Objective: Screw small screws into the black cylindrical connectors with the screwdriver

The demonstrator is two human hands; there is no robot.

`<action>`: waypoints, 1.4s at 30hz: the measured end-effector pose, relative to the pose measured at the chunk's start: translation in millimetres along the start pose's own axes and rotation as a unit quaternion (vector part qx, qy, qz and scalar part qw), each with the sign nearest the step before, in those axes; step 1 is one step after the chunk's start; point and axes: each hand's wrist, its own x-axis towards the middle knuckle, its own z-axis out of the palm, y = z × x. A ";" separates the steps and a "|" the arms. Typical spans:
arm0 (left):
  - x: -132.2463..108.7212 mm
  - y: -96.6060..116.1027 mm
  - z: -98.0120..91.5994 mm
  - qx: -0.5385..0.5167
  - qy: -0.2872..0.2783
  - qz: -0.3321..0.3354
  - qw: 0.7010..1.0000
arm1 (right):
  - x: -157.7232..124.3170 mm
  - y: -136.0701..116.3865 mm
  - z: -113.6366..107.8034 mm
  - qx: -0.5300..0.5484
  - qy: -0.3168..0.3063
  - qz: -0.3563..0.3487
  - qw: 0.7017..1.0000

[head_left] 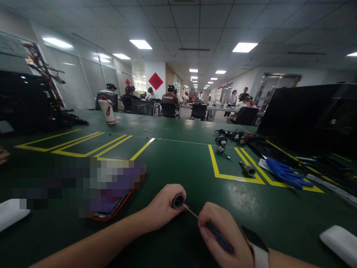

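Note:
My left hand point(164, 206) is wrapped round a dark cylindrical part point(177, 201), whose round open end faces me; the rest of it is hidden in the fist. My right hand point(219, 229) grips a screwdriver point(220, 238) by its dark handle. The thin metal shaft points left, and its tip reaches the left fingers beside the cylindrical part; whether it touches the part I cannot tell. Ahead on the right, within yellow tape lines, lie a metal piece with a thin shaft point(223, 153) and a hollow metal sleeve point(247, 169).
On the green table point(178, 163) lie a blue glove point(287, 174), several dark tool parts point(235, 136) and a partly blurred purple item with an orange edge point(119, 193). A white cup point(107, 111) stands at back left. A dark monitor point(304, 115) is at right. People sit beyond.

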 end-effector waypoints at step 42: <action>-3.3 8.3 0.4 0.045 -0.018 -0.025 0.999 | 12.3 6.8 -11.6 0.243 -0.042 0.306 0.919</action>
